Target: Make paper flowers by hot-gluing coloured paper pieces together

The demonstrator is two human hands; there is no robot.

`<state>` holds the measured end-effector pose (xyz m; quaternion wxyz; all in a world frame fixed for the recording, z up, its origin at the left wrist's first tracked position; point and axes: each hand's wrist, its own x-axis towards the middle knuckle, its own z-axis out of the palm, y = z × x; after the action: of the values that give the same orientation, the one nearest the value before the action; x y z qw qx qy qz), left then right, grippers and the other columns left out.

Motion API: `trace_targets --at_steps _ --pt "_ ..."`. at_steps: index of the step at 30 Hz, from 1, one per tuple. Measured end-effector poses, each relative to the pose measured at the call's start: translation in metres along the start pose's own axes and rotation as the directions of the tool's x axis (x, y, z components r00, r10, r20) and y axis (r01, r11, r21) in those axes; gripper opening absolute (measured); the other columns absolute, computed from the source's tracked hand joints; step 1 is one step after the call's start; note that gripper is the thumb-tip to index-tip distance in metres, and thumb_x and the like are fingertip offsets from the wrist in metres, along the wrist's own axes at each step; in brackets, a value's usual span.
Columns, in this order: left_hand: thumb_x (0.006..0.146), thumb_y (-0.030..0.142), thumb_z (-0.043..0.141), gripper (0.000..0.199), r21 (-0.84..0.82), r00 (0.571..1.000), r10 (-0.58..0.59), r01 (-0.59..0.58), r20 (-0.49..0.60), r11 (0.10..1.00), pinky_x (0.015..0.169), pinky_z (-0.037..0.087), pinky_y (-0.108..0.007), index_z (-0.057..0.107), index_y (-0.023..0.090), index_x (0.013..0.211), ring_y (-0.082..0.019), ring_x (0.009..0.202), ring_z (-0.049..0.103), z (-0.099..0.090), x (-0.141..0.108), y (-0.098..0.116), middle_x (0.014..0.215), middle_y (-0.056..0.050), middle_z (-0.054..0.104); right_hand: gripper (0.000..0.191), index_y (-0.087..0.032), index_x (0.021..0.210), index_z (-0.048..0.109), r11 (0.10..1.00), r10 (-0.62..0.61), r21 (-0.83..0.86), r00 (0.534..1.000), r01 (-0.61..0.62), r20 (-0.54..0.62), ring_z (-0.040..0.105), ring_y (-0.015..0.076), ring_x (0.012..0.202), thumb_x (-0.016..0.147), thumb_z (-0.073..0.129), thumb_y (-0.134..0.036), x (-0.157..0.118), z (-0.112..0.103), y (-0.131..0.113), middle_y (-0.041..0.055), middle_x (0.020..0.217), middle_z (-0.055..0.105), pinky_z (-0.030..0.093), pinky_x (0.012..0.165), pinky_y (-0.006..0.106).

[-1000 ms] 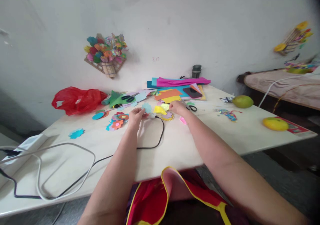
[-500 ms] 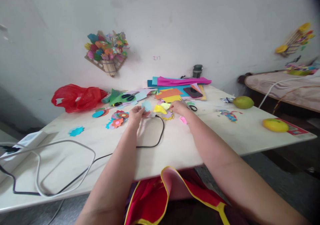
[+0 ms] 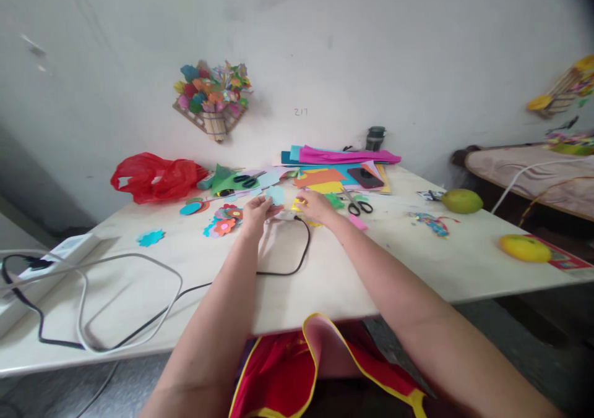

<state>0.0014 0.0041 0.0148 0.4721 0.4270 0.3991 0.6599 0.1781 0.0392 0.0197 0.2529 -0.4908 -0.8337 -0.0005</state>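
Observation:
My left hand (image 3: pixel 258 213) is closed over the middle of the table, its thumb and fingers together. A light blue paper piece (image 3: pixel 275 195) shows right by its fingertips; what the fingers hold is hidden. My right hand (image 3: pixel 316 205) pinches a small yellow paper piece (image 3: pixel 297 204) facing the left hand. Between the hands, a black cord (image 3: pixel 307 245) runs to a pale object that is mostly covered. Stacked flower cutouts (image 3: pixel 224 226) in orange, blue and red lie left of my left hand. Right of my right hand are scissors (image 3: pixel 359 208) and a pink paper scrap (image 3: pixel 358 222).
A red plastic bag (image 3: pixel 155 180), a second pair of scissors (image 3: pixel 248 179), coloured paper sheets (image 3: pixel 325 177) and a phone (image 3: pixel 365 178) lie toward the back. Mangoes (image 3: pixel 524 248) sit at right. A power strip (image 3: pixel 55 263) with looping cables occupies the left.
My right hand has moved left, nearer my left hand, with the yellow piece at its fingertips. The scissors beside it show more fully. The view has swung slightly left.

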Motion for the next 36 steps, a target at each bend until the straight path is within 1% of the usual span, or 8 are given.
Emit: trace_targets --at_steps 5,10,14,17,23,30,33,36 --pt "0.068 0.020 0.067 0.015 -0.094 0.999 0.004 -0.001 0.035 0.996 0.063 0.056 -0.027 0.055 0.012 0.073 -0.014 0.058 0.065 0.001 0.001 0.001 0.058 -0.001 0.061 0.037 -0.013 0.114 0.056 0.974 -0.149 -0.141 0.971 0.177 0.189 0.055 0.0247 0.098 0.077 0.052 -0.021 -0.003 0.022 -0.037 0.0143 0.105 0.063 0.041 0.081 0.031" --pt "0.067 0.021 0.069 0.019 -0.135 0.997 0.027 -0.016 0.074 0.991 0.069 0.056 -0.029 0.057 0.011 0.078 -0.015 0.064 0.066 0.003 -0.001 0.005 0.064 -0.002 0.063 0.036 -0.011 0.113 0.055 0.945 -0.128 -0.267 0.967 0.187 0.222 0.052 0.0248 0.100 0.082 0.036 -0.008 -0.002 0.030 -0.054 0.0161 0.108 0.059 0.040 0.082 0.034" --pt "0.068 0.024 0.069 0.020 -0.174 0.997 0.052 -0.040 0.064 0.984 0.067 0.055 -0.025 0.055 0.013 0.077 -0.014 0.067 0.066 0.000 -0.001 0.010 0.068 -0.002 0.064 0.033 -0.012 0.113 0.054 0.931 -0.177 -0.298 0.975 0.210 0.134 0.050 0.0259 0.099 0.087 0.034 -0.015 -0.006 0.023 -0.049 0.0159 0.105 0.058 0.037 0.084 0.036" --pt "0.069 0.024 0.068 0.019 -0.191 0.996 0.078 -0.068 0.043 0.979 0.067 0.055 -0.024 0.054 0.015 0.078 -0.015 0.071 0.067 -0.002 -0.002 0.014 0.068 -0.001 0.064 0.037 -0.012 0.120 0.049 0.939 -0.157 -0.298 0.984 0.174 0.079 0.049 0.0259 0.101 0.084 0.041 -0.018 -0.010 0.013 -0.039 0.0155 0.107 0.056 0.035 0.086 0.036" --pt "0.072 0.023 0.065 0.016 -0.201 0.999 0.046 -0.046 -0.007 0.979 0.070 0.053 -0.026 0.053 0.016 0.080 -0.017 0.075 0.068 -0.004 -0.003 0.018 0.070 0.000 0.063 0.037 -0.017 0.118 0.051 0.953 0.086 -0.290 0.996 -0.087 -0.018 0.049 0.0255 0.107 0.084 0.047 -0.030 -0.009 -0.002 -0.022 0.0148 0.113 0.057 0.036 0.087 0.033" --pt "0.071 0.018 0.065 0.014 -0.222 1.000 -0.001 -0.005 -0.027 0.975 0.066 0.052 -0.025 0.054 0.014 0.079 -0.017 0.071 0.068 -0.008 0.001 0.007 0.068 -0.002 0.064 0.034 -0.023 0.098 0.064 0.908 0.411 -0.057 0.909 -0.414 -0.067 0.060 0.0234 0.088 0.082 0.046 -0.047 -0.005 -0.014 0.000 0.0092 0.092 0.067 0.041 0.070 0.030" --pt "0.071 0.018 0.065 0.013 -0.182 1.000 -0.019 0.017 -0.010 0.983 0.065 0.053 -0.025 0.055 0.012 0.079 -0.014 0.064 0.066 -0.006 0.002 0.000 0.065 -0.001 0.063 0.035 -0.018 0.094 0.064 0.882 0.431 0.236 0.900 -0.408 -0.058 0.061 0.0195 0.079 0.076 0.053 -0.047 -0.003 -0.017 0.009 0.0075 0.087 0.067 0.042 0.063 0.025" --pt "0.072 0.018 0.065 0.014 -0.093 0.999 -0.042 0.040 -0.015 0.995 0.064 0.053 -0.024 0.057 0.011 0.081 -0.013 0.062 0.065 -0.005 0.002 -0.007 0.065 -0.002 0.064 0.037 -0.013 0.087 0.062 0.771 0.377 0.555 0.926 -0.312 -0.003 0.054 0.0126 0.056 0.075 0.054 -0.047 -0.004 -0.021 0.014 0.0056 0.073 0.065 0.040 0.051 0.022"
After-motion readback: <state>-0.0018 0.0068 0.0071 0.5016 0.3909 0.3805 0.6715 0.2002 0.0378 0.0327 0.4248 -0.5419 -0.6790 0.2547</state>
